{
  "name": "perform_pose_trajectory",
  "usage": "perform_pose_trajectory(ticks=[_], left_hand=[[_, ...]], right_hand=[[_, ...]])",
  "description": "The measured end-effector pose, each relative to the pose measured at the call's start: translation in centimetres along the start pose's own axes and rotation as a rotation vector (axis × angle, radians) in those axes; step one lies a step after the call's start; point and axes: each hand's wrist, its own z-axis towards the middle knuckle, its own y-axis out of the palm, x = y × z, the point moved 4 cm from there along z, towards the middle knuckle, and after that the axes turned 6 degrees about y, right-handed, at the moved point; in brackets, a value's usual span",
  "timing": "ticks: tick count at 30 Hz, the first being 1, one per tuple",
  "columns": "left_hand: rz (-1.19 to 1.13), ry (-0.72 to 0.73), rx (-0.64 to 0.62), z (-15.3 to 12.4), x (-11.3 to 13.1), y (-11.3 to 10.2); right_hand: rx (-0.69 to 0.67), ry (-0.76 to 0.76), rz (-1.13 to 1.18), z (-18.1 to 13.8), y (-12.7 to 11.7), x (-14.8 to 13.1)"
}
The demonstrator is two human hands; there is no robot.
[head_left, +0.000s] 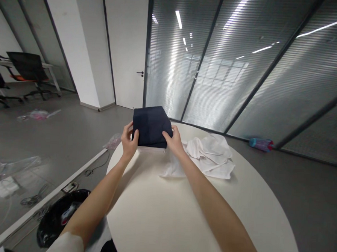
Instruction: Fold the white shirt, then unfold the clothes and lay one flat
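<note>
The left hand (129, 143) and right hand (175, 143) hold a folded navy cloth (151, 126) between them, fingers (127, 130) closed on its two sides with thumbs on the near face, above the far-left part of a round white bench (163, 216), a crumpled white cloth (212, 156) lying near the right hand.

head camera | looks forward and down | near, above white table (163, 216) | glass partition (174, 66) farther ahead

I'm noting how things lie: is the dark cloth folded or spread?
Folded: the dark cloth forms a compact block with fairly straight edges.
</note>
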Motion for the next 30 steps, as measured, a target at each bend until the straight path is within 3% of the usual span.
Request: perform_pose_trajectory(ticks=[4,8,12,16,18,20,21,23,26,30], left_hand=[[-0.173,-0.106,-0.146,-3.6,4.0,0.6],[-0.223,-0.344,-0.533,-10.6,7.8,0.5],[-0.258,-0.378,-0.921,-16.2,12.1,-0.3],[-0.371,-0.485,-1.115,-19.3,14.2,-0.5],[-0.36,-0.564,-1.161,-20.5,14.0,-0.4],[-0.285,-0.552,-1.201,-21.2,13.7,-0.1],[-0.238,-0.512,-1.217,-21.4,13.6,0.1],[-0.159,-0.4,-1.246,-21.3,13.9,0.5],[-0.082,-0.202,-1.296,-21.1,14.9,0.9],[-0.026,-0.099,-1.35,-21.3,15.2,1.1]], right_hand=[[-0.021,-0.056,0.167,-6.1,-5.1,-0.3],[0.014,0.113,0.076,-14.1,-11.2,1.0],[0.071,0.312,-0.022,-22.8,-16.2,2.5],[0.112,0.385,-0.181,-29.8,-18.5,4.2],[0.249,0.323,-0.386,-32.2,-19.0,4.3],[0.369,0.204,-0.604,-33.8,-18.6,3.5],[0.364,0.145,-0.692,-34.4,-17.9,2.9],[0.232,0.062,-0.825,-35.0,-15.9,2.0],[0.05,0.039,-0.938,-35.3,-13.0,1.2],[0.053,0.028,-0.874,-34.5,-11.6,0.6]])
